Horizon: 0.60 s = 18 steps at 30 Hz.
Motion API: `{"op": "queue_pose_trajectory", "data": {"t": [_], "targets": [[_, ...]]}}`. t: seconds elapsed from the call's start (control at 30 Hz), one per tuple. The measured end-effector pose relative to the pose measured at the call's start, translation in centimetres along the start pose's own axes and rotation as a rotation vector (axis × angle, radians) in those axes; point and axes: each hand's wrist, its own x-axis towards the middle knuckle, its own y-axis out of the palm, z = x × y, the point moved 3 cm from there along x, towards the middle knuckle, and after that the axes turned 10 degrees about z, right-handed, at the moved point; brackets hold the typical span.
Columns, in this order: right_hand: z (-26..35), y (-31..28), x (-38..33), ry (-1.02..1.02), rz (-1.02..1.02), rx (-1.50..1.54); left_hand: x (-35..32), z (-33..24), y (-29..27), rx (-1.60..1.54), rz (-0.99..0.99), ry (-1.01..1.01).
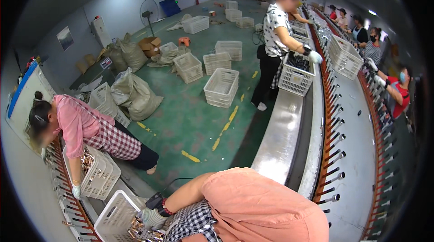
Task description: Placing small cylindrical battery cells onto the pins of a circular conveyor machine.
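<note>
My right arm, in a peach sleeve, reaches left across my black-and-white checked apron (194, 221). A dark band and red beads are around the wrist. My right hand (153, 218), in a striped white glove, is down in a white plastic crate (118, 202). Its fingers curl into small copper-and-silver metal pieces (143, 234); whether any are gripped is hidden. A strip of skin at the bottom edge may be my left forearm; my left hand is out of view. Left of the crate runs an orange-brown rack (74, 217) set with similar pieces.
A person in pink (86, 124) bends over another filled crate (100, 176) at left. On the right, a long conveyor (352, 151) carries rows of upright holders, with several people along it. A steel bench (278, 144) adjoins it. Stacked crates (221, 87) and sacks (133, 95) stand on green floor.
</note>
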Motion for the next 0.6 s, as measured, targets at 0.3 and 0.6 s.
{"op": "queue_pose_trajectory", "data": {"t": [0.3, 0.6], "targets": [[0.3, -0.5, 1.0, 0.062, 0.320, -0.049, 7.1, 0.8, 1.6, 0.265, 0.117, -0.004], [1.8, -8.9, 3.2, 0.204, 0.243, 0.255, 7.9, 9.6, 1.1, -0.256, 0.395, 0.098]]}}
